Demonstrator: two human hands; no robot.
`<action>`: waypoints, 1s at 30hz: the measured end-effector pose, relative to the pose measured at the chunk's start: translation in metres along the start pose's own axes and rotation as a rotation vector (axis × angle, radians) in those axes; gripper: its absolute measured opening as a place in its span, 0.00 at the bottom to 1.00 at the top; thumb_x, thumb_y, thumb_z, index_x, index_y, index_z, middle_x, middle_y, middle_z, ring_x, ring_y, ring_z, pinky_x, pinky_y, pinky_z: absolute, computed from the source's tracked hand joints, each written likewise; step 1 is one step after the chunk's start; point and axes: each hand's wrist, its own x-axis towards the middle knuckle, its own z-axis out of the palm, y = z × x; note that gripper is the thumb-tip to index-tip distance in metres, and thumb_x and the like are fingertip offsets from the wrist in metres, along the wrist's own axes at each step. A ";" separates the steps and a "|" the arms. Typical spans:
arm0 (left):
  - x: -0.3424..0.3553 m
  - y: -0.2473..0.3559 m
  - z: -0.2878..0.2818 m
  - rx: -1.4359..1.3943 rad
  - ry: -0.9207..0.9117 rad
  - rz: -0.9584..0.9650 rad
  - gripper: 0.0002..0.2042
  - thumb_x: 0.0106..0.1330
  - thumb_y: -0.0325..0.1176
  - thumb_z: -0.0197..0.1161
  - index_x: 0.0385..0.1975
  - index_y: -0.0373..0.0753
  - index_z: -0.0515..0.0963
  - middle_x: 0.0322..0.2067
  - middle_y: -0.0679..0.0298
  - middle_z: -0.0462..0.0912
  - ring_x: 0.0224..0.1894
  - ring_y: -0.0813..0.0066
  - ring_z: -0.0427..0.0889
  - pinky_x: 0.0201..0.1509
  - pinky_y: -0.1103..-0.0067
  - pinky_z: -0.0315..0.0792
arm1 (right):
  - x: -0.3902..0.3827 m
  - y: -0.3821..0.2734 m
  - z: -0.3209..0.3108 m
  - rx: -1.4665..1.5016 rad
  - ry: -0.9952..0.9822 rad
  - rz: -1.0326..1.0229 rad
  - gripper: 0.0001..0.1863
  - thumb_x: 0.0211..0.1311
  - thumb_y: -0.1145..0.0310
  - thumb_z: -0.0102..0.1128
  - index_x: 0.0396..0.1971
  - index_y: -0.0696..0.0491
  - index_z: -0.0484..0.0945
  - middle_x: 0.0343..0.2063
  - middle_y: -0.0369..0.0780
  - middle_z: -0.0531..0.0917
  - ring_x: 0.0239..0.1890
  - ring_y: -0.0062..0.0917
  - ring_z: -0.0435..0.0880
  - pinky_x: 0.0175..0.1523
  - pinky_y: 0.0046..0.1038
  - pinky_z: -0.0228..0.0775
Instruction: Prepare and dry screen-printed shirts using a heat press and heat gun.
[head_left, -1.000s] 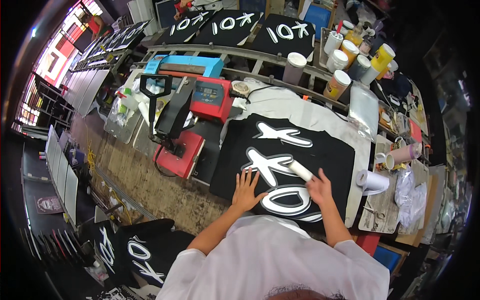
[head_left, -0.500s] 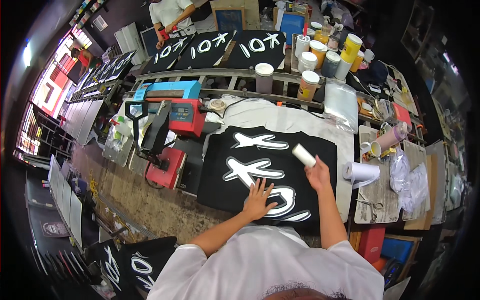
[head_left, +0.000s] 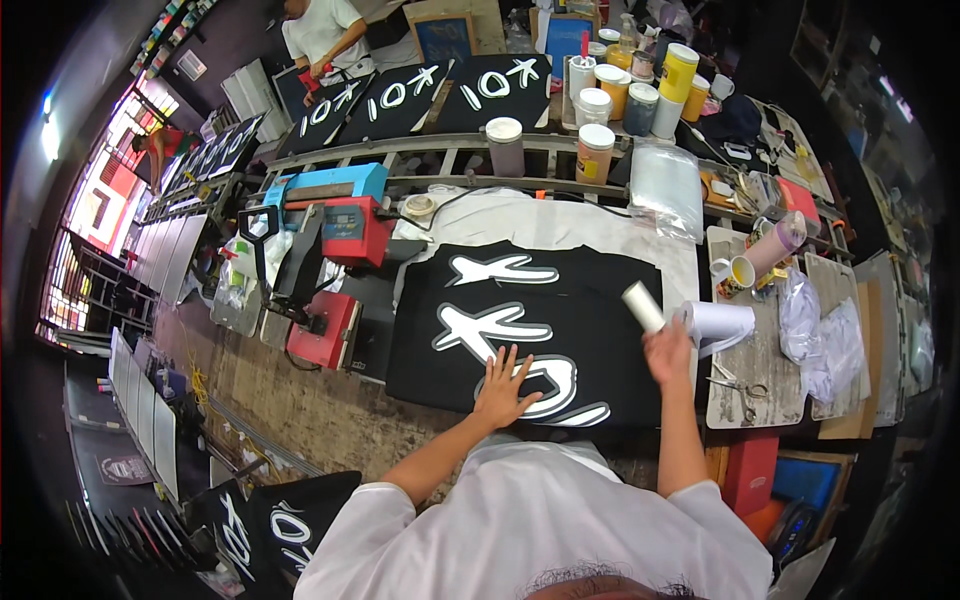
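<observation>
A black shirt [head_left: 610,345] with large white, grey-edged lettering lies spread on the worktable in front of me. My left hand [head_left: 503,388] rests flat on its lower print, fingers stretched apart. Over the shirt's right edge, my right hand [head_left: 667,350] grips a white cylindrical roller [head_left: 643,306]. The roller's lower end is hidden in the fingers, and it points up and to the left. Close beside this hand is a white paper roll [head_left: 722,320], partly unwound, on the right-hand board.
Left of the shirt stands a red and blue heat press [head_left: 345,235]. Tubs and bottles [head_left: 595,150] crowd the back rail near a clear plastic stack [head_left: 665,190]. Scissors [head_left: 742,390] lie at right. Across the rail, a person [head_left: 325,40] holds a red tool over printed black shirts [head_left: 395,100].
My right hand has moved right with the roller, from above the shirt toward the paper roll. My left hand stays pressed on the print. The whole view has shifted slightly.
</observation>
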 end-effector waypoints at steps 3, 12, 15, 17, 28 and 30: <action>-0.001 0.009 0.000 0.000 0.022 -0.022 0.42 0.70 0.65 0.54 0.78 0.48 0.54 0.78 0.44 0.45 0.79 0.38 0.41 0.79 0.46 0.39 | -0.062 0.054 -0.014 0.064 0.070 0.152 0.29 0.75 0.49 0.54 0.60 0.60 0.68 0.49 0.48 0.81 0.38 0.37 0.84 0.38 0.28 0.84; -0.012 0.030 0.017 0.017 -0.016 0.040 0.39 0.74 0.62 0.49 0.79 0.49 0.50 0.79 0.46 0.44 0.80 0.39 0.42 0.80 0.48 0.38 | -0.023 -0.012 -0.038 0.179 0.211 -0.018 0.38 0.71 0.47 0.60 0.64 0.65 0.61 0.58 0.57 0.73 0.45 0.43 0.83 0.40 0.31 0.86; -0.013 0.030 0.018 0.016 -0.013 0.044 0.39 0.74 0.62 0.49 0.79 0.48 0.50 0.79 0.46 0.44 0.80 0.40 0.41 0.80 0.47 0.39 | -0.025 -0.031 -0.030 0.168 0.097 -0.072 0.33 0.73 0.49 0.58 0.61 0.63 0.65 0.55 0.54 0.76 0.40 0.40 0.84 0.37 0.28 0.85; -0.014 0.030 0.018 0.007 -0.020 0.036 0.39 0.74 0.61 0.49 0.79 0.48 0.51 0.79 0.46 0.44 0.80 0.41 0.42 0.80 0.47 0.39 | -0.040 -0.030 -0.023 0.126 0.042 -0.024 0.31 0.75 0.47 0.54 0.59 0.60 0.67 0.50 0.52 0.80 0.33 0.40 0.84 0.33 0.29 0.84; 0.068 0.033 0.010 -0.045 0.075 0.189 0.37 0.73 0.61 0.51 0.77 0.48 0.57 0.77 0.44 0.47 0.79 0.38 0.45 0.79 0.44 0.39 | -0.062 0.086 0.069 -1.257 -0.277 1.008 0.35 0.73 0.44 0.58 0.57 0.65 0.75 0.39 0.48 0.86 0.26 0.29 0.90 0.25 0.22 0.82; 0.074 0.039 0.014 -0.034 0.100 0.209 0.38 0.73 0.64 0.50 0.77 0.49 0.57 0.78 0.44 0.46 0.79 0.38 0.44 0.79 0.44 0.38 | -0.064 0.081 0.074 -1.323 -0.181 1.033 0.37 0.71 0.41 0.59 0.56 0.66 0.76 0.41 0.48 0.86 0.26 0.29 0.90 0.26 0.22 0.82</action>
